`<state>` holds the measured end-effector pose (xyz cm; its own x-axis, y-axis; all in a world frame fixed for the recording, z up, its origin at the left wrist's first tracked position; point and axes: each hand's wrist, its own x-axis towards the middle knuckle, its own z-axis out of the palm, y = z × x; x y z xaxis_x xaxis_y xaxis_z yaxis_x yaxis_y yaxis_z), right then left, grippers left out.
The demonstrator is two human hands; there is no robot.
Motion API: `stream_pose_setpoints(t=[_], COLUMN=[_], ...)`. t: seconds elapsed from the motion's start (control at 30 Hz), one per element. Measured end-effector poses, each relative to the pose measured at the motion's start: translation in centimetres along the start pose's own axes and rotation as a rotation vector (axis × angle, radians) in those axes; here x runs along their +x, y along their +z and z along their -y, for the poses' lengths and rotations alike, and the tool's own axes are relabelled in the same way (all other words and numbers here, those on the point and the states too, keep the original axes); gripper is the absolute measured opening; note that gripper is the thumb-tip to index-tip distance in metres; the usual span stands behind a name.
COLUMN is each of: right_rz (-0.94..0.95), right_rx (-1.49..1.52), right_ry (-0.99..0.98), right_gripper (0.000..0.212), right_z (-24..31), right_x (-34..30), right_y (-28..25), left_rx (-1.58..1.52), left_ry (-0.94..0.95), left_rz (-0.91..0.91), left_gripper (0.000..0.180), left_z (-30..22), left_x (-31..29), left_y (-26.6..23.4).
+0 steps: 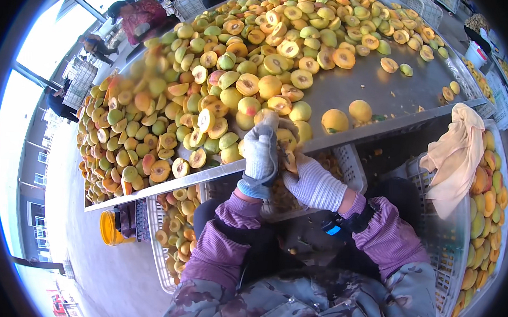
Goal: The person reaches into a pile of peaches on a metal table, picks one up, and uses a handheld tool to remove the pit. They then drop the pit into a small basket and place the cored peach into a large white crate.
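Observation:
My left hand, in a grey-white glove, is closed at the near edge of the metal table, its fingers pointing toward the fruit pile. What it grips is hidden behind the fingers. My right hand, in a white knitted glove, is closed beside it. Its fingertips pinch a cut piece of peach, orange with a dark hollow, between the two hands. Just beyond lies a halved peach. Two whole yellow peaches rest on the table to the right.
A big heap of peach halves covers the metal table. Below stand white crates of halves on the left and peaches on the right, with a pale cloth over its edge. A yellow bucket stands left. Other people are beyond.

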<state>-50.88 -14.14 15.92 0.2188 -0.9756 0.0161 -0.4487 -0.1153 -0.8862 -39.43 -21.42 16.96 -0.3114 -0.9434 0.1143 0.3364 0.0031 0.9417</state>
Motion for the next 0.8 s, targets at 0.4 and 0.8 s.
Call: stream_pose_setpoints(t=[0.4, 0.8], right_rz=[-0.057, 0.202], right_rx=[-0.003, 0.566], right_ry=[-0.111, 0.257], right_gripper=[0.028, 0.012], right_z=[-0.3, 1.9], right_x=[-0.7, -0.8], right_y=[-0.4, -2.5], left_rx=[0.318, -0.053], left_ry=[-0.043, -0.115], left_rz=[0.205, 0.233], left_gripper=[0.041, 0.053], left_z=[0.2, -1.3], left_x=[0.3, -0.1], left_y=[-1.6, -1.9])
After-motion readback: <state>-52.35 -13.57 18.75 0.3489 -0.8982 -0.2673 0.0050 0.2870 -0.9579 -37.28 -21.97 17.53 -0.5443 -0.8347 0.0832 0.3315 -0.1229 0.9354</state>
